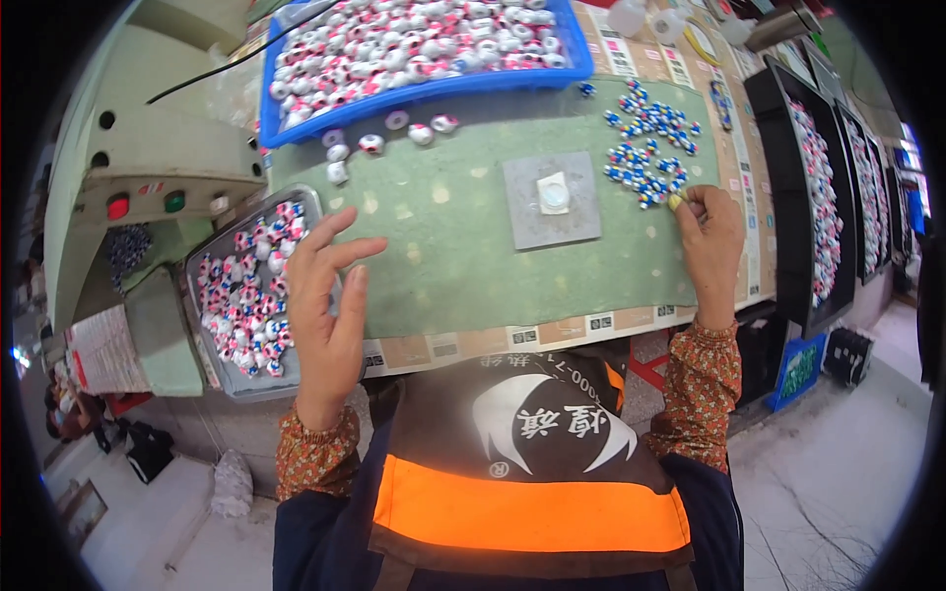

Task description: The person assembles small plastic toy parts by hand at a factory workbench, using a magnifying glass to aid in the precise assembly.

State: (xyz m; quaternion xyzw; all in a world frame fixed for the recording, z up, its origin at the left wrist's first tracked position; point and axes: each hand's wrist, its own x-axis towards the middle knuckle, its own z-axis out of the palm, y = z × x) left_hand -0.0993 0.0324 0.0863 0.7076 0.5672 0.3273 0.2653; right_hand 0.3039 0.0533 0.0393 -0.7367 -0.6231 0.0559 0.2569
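Small blue-and-white pieces (pixel 645 169) are scattered in two loose clusters at the right of the green mat (pixel 439 281); the spread's long axis is pointed away from the person, near to far. Single pieces' headings too small to be read. At the near edge, the right hand (pixel 711 241) is set, forearm straight ahead, thumb and forefinger drawn narrow; whether a piece is gripped cannot be told. The left hand (pixel 330 291) is held wide, fingers spread forward and rightward, beside the metal tray (pixel 236 382). Between hands, a grey square plate (pixel 527 225) is seen.
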